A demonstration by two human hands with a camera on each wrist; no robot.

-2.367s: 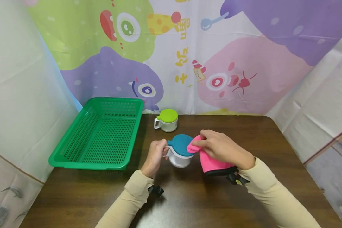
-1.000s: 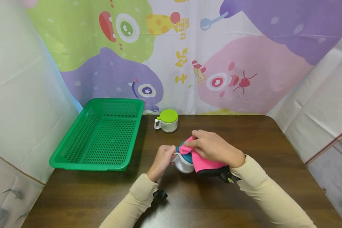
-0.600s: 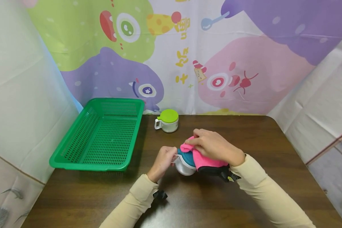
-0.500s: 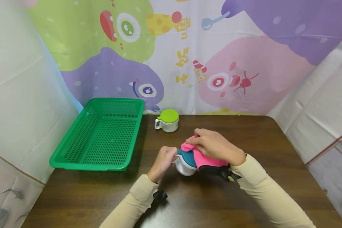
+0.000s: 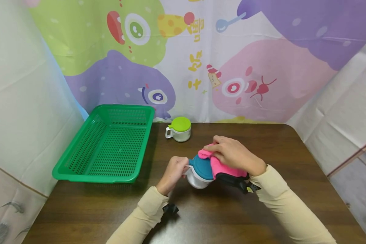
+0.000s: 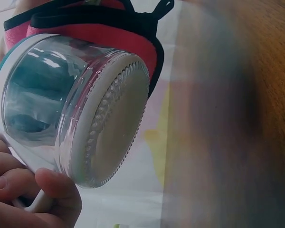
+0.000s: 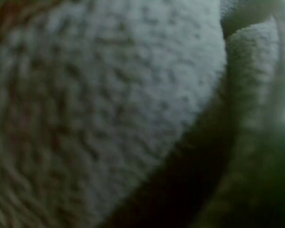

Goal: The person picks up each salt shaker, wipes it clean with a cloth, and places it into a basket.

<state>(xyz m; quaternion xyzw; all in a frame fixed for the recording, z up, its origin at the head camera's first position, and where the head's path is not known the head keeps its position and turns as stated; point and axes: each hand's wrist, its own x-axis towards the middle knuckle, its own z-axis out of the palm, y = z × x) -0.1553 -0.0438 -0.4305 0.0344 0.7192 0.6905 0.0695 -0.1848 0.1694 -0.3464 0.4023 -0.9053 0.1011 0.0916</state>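
My left hand (image 5: 173, 174) grips the white handle (image 6: 28, 161) of a clear glass seasoning jar (image 5: 198, 182) with a blue lid (image 5: 202, 166). The jar is raised and tilted, so its ridged glass bottom (image 6: 116, 126) faces the left wrist camera. A pink cloth with black edging (image 5: 221, 167) is pinched in my right hand (image 5: 235, 154). Its bunched part lies against the far right side of the lid, and the rest hangs beside the jar. Blurred, greyish cloth (image 7: 123, 85) fills most of the right wrist view.
A similar jar with a lime-green lid (image 5: 181, 124) stands behind, near the back edge of the brown table (image 5: 262, 217). To the left is a green perforated basket (image 5: 134, 178) with nothing in it. A cartoon-printed curtain (image 5: 183, 67) hangs behind the table.
The jar has come slightly right and nearer, tilting more. My right hand brought the cloth across the lid, then slid it back rightward, uncovering most of the blue top.
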